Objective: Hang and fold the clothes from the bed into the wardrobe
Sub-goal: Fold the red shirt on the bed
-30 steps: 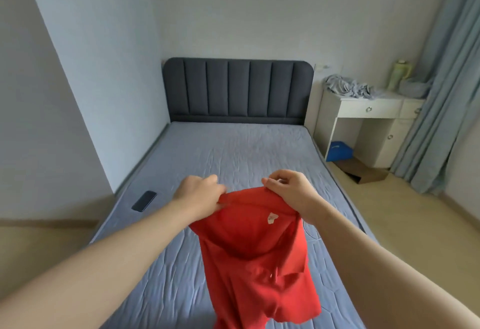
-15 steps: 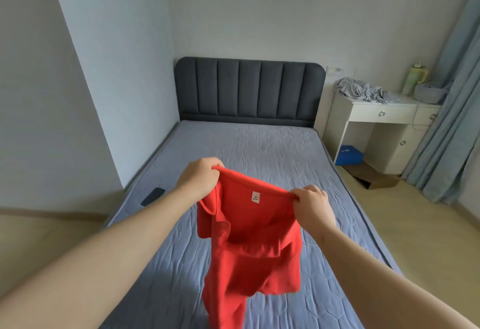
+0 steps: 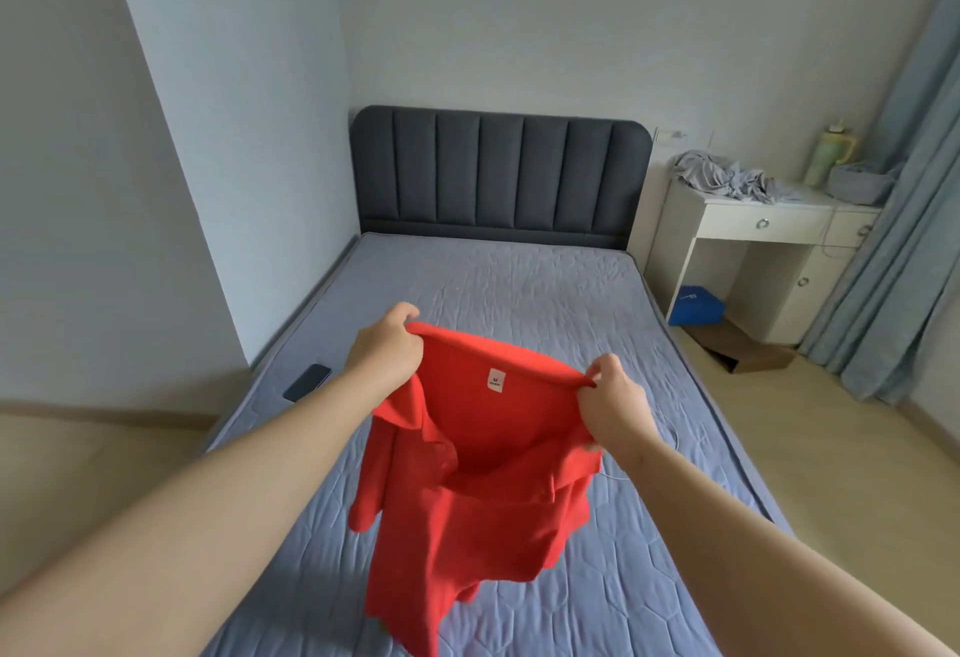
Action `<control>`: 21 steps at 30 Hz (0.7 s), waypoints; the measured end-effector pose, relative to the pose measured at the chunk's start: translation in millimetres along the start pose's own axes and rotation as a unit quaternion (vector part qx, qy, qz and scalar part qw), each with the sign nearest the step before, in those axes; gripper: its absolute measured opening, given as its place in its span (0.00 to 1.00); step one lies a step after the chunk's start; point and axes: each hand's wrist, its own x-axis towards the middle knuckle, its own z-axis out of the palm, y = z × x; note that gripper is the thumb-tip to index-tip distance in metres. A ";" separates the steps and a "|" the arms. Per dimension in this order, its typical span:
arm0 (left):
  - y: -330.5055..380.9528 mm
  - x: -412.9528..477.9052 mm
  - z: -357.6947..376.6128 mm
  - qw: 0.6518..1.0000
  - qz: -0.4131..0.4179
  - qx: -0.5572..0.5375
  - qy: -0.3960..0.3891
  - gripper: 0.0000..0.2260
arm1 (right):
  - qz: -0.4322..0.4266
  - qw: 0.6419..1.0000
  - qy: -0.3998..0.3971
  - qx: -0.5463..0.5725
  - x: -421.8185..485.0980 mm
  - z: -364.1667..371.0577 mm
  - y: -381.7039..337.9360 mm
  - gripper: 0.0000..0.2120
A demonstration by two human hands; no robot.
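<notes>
We hold the red polo shirt (image 3: pixel 467 500) up at centre frame, above the bed (image 3: pixel 519 293) — left hand (image 3: pixel 387 350) clenched on one end of the collar, right hand (image 3: pixel 613 407) pinching the other. The hem trails toward the lower edge, perhaps brushing the bed. Loosen either pinch and it slumps into a heap — creased before any fold. The white neck label (image 3: pixel 496 379) carries a mark, its writing too small to read.

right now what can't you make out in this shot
Head view only:
- Wardrobe: outside the frame.
- Red shirt hem: cut off by the bottom edge.
- Collar label print: too small to read.
- Left hand and right hand fingertips: partly hidden by the collar they grip.
- Grey heap on the desk: too crumpled to identify.
</notes>
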 end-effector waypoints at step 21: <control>-41.1 -0.3 -2.3 0.975 0.145 0.159 -0.061 0.12 | 0.008 0.997 -0.002 0.071 -8.9 4.0 17.4 0.11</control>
